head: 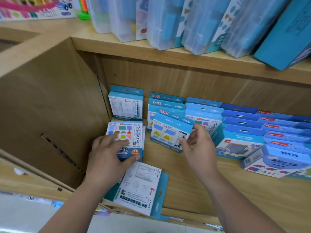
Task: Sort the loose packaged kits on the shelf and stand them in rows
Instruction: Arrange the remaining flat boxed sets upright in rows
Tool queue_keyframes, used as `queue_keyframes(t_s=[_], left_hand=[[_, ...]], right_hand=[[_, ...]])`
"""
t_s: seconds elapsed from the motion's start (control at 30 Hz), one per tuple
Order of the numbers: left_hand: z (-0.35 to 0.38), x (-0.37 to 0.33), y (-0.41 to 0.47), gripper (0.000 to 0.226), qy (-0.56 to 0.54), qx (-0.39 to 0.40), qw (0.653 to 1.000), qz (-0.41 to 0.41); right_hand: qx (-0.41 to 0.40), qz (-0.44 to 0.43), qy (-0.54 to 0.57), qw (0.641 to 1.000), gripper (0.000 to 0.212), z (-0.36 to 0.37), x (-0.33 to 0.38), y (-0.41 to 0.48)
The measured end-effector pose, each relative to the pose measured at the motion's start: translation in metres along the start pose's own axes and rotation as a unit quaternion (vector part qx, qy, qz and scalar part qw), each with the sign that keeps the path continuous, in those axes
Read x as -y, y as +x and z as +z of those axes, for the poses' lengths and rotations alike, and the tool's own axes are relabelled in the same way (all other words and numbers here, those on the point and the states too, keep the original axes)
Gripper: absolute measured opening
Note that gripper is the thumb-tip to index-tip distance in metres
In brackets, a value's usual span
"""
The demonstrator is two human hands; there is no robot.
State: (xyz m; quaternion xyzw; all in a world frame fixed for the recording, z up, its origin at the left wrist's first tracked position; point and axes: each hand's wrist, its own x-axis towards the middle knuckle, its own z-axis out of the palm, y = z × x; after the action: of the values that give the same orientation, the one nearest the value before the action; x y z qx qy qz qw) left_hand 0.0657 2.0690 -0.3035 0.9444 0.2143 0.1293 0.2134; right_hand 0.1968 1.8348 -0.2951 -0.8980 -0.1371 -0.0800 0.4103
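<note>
1. Far left of the shapes kit [128, 137]: cardboard box [50, 106], brown wall just beside the kit's left edge.
2. On the shapes kit itself: left hand [107, 155], fingers spread over the printed face, thumb hooked at the lower right corner, gripping it. Kit on the wooden shelf [193, 190], slightly tilted.
3. Directly behind the shapes kit: line-drawing kit [126, 106], upright near the back panel.
4. In front of the shapes kit, at the shelf's front edge: flat kit [141, 187], lying face up, partly under the left wrist.
5. Just right of the shapes kit: trapezoid kit [168, 132], tilted, leaning back on a short row of similar packs.
6. Further right, at the trapezoid kit's right edge: right hand [196, 145], thumb on the front, fingers curled behind, pinching that edge.
7. Well right of the shapes kit: rows of blue kits [244, 121], standing in files front to back.
8. Above and right of the shapes kit: clear cases [168, 22] on the upper board.
</note>
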Motion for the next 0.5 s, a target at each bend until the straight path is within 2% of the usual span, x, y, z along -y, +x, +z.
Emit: queue_keyframes(t_s=[0.17, 0.33, 0.5], left_hand=[[0.005, 0.006, 0.000, 0.075, -0.021, -0.010, 1.000, 0.005], [0.008, 0.009, 0.001, 0.069, -0.033, -0.022, 0.999, 0.015], [0.010, 0.010, 0.001, 0.070, -0.035, -0.032, 0.999, 0.019]], right_hand=[[0.007, 0.004, -0.011, 1.000, 0.048, 0.012, 0.006, 0.011], [0.010, 0.018, -0.014, 1.000, 0.031, 0.020, 0.010, 0.019], [-0.001, 0.010, -0.023, 1.000, 0.031, 0.024, 0.008, 0.023]])
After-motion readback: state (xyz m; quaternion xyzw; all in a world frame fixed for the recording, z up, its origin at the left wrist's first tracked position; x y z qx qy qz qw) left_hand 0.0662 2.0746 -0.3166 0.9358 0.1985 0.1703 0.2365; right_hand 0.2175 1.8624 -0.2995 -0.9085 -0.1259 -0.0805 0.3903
